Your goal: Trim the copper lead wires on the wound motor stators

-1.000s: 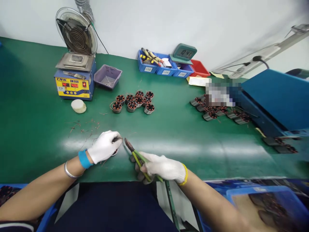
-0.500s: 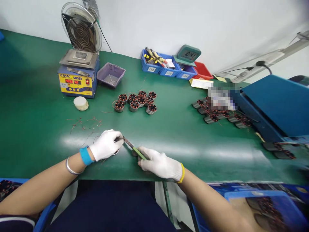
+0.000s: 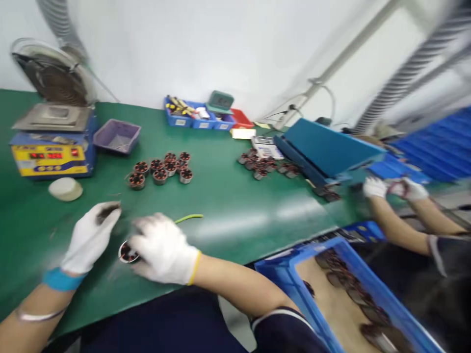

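Note:
My left hand (image 3: 90,238), in a white glove, hovers over the green bench with thumb and fingertips pressed together; what they hold, if anything, I cannot make out. Just right of it, my gloved right hand (image 3: 164,250) is blurred, its thumb and fingers around the right side of a motor stator (image 3: 127,252) with copper windings and a metal rim. Beyond the right hand, the green handle of a hand tool (image 3: 189,217) lies on the bench, its head hidden. A group of similar stators (image 3: 160,176) stands farther back.
A yellow-fronted blue soldering pot (image 3: 53,154), white round pad (image 3: 65,189) and purple tray (image 3: 117,135) are on the left. Blue tool bins (image 3: 180,120) line the wall. More stators (image 3: 259,171) stand right, near a blue crate (image 3: 305,294). A co-worker's gloved hands (image 3: 375,187) are far right.
The view has swung right. My right hand has let go of the green-handled tool, now on the bench, and moved to the stator. My left hand has come off the stator.

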A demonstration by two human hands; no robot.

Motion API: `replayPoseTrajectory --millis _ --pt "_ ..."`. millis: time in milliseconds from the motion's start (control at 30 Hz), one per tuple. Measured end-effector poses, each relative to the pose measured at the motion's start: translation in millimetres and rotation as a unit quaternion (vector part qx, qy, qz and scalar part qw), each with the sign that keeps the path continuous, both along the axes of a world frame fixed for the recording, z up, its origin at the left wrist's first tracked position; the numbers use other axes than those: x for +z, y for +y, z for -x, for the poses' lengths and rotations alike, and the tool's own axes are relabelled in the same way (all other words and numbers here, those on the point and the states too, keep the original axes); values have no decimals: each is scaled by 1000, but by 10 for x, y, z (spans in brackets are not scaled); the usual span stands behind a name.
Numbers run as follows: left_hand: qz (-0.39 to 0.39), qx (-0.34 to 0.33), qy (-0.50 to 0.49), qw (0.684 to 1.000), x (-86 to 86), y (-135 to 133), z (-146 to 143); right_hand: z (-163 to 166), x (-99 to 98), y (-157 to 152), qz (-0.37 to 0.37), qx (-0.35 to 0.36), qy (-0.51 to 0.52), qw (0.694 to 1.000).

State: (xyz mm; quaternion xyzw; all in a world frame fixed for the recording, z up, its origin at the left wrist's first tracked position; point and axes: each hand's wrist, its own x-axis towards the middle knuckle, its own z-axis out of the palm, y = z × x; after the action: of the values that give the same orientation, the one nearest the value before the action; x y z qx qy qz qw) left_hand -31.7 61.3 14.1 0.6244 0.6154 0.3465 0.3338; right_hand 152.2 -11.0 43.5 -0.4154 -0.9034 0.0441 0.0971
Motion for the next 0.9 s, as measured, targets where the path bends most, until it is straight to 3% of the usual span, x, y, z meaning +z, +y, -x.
replayPoseTrajectory --millis 133,233,300,333,433,500,533,600,667,733,833,900 --pt "21 15 19 999 18 -6 4 91 -115 62 33 -34 0 999" --pt "33 20 55 998 2 -35 37 -313 -111 35 66 -174 78 979" --pt "25 10 76 997 -29 -57 46 -802 -70 25 67 -371 106 920" --pt "15 2 90 996 -43 -65 39 -1082 -43 25 57 -434 99 894" --pt "-58 -41 152 986 -35 -47 -32 -1851 30 28 24 -554 72 829" --pt "-135 -66 211 966 15 21 -115 -2106 20 12 -16 -601 56 797" --pt "-168 -75 246 952 46 77 -163 -2113 -13 -6 -32 -609 53 791" --pt "-216 -59 303 926 98 231 -255 -1889 -121 -82 -46 -560 66 825" --pt "-198 -62 373 904 122 417 -331 -1438 -237 -217 -23 -395 102 913" --pt "-164 -81 421 888 119 589 -388 -938 -313 -375 34 -274 78 958" --pt "-152 -93 435 883 90 761 -455 -437 -362 -529 40 -246 -19 968" --pt "-156 -98 433 882 73 820 -492 -364 -407 -560 21 -255 -42 966"
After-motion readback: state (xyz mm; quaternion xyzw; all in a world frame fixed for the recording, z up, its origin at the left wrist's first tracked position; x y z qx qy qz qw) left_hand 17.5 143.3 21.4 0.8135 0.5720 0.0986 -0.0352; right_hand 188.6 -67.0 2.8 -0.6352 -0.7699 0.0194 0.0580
